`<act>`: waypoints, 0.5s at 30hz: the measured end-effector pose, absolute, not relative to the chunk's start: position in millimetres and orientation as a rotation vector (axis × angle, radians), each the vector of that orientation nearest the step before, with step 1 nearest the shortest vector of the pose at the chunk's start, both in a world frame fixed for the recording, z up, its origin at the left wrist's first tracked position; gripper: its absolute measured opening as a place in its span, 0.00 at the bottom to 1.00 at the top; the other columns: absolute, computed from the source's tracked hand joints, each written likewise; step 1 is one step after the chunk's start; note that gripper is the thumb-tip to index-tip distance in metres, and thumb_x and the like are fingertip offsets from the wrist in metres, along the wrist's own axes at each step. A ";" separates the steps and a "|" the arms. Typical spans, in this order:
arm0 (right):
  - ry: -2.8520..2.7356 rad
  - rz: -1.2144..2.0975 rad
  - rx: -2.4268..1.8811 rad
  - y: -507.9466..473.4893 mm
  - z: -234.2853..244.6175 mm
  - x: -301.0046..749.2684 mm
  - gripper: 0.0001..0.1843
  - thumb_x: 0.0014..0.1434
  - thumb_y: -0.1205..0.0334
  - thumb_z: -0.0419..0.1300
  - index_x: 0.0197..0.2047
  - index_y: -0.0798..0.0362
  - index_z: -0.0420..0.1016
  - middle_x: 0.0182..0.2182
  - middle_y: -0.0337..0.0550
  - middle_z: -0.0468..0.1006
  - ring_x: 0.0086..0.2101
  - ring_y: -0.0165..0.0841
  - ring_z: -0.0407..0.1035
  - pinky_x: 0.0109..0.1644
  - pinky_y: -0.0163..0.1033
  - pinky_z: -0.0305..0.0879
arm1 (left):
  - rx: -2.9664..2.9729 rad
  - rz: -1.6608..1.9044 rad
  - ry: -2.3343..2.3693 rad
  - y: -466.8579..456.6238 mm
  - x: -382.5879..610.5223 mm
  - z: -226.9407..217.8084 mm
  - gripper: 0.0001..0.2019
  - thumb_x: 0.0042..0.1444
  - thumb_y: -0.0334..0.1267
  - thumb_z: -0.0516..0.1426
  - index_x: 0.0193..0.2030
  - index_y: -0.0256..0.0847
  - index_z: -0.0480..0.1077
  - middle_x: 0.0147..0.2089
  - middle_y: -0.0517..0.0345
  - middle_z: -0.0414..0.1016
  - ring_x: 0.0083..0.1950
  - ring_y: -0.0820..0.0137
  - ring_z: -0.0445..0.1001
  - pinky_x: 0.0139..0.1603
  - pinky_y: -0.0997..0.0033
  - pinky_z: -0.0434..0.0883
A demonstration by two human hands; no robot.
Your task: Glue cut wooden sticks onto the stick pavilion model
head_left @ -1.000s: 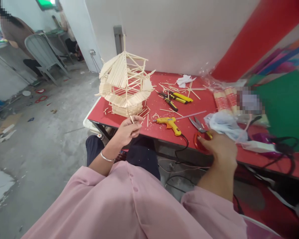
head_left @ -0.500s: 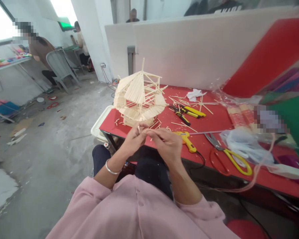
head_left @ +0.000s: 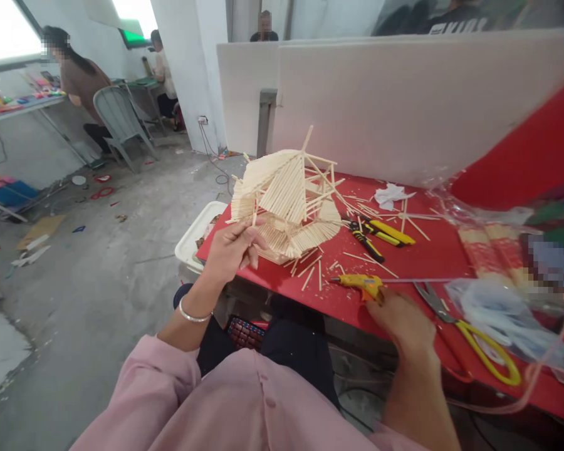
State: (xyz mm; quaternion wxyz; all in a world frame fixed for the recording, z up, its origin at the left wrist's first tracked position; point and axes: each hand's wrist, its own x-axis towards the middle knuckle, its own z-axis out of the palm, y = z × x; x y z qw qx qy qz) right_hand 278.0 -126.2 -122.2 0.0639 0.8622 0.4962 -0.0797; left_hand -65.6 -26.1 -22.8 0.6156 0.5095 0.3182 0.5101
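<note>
A model house [head_left: 289, 200] built of thin wooden sticks stands at the left end of the red table [head_left: 418, 263]. My left hand [head_left: 232, 250] is closed, pinching a short wooden stick [head_left: 254, 220] upright just in front of the model's roof edge. My right hand [head_left: 402, 316] rests at the table's near edge on the handle of a yellow glue gun [head_left: 360, 283], whose nozzle points left. The fingers curl around the gun's grip, mostly hidden from view.
Loose sticks litter the table. Yellow-handled pliers [head_left: 380, 233], yellow-handled scissors [head_left: 470, 335], crumpled tissue [head_left: 390, 195] and plastic bags with stick bundles [head_left: 493, 250] lie to the right. A white tray [head_left: 195, 241] sits beside the table's left end. People sit at far tables on the left.
My hands were together in front of the model half a second ago. Now the right hand has moved right onto the glue gun, and the left hand has raised the stick toward the roof.
</note>
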 end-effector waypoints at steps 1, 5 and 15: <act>1.494 -0.254 2.597 -124.6 -124.3 280.3 0.25 0.60 0.54 0.52 0.53 0.59 0.77 0.49 0.63 0.80 0.47 0.50 0.78 0.44 0.47 0.72 | 1.154 1.185 0.734 -20.4 -67.7 -21.9 0.17 0.58 0.49 0.65 0.43 0.39 0.70 0.28 0.61 0.77 0.17 0.79 0.69 0.12 0.81 0.54; 1.509 -0.363 2.645 -121.2 -133.3 294.3 0.25 0.55 0.51 0.55 0.48 0.58 0.79 0.42 0.61 0.83 0.43 0.50 0.79 0.41 0.46 0.72 | 1.081 1.191 0.738 -5.5 -75.8 -15.5 0.17 0.53 0.42 0.68 0.38 0.40 0.65 0.33 0.60 0.80 0.24 0.74 0.78 0.16 0.81 0.66; 1.770 -0.280 3.244 -139.1 -100.1 271.8 0.18 0.40 0.43 0.58 0.32 0.43 0.62 0.28 0.44 0.77 0.28 0.44 0.73 0.34 0.48 0.71 | 0.913 0.988 0.782 13.4 -79.5 -0.9 0.13 0.53 0.36 0.68 0.29 0.38 0.68 0.21 0.65 0.70 0.18 0.78 0.71 0.15 0.82 0.64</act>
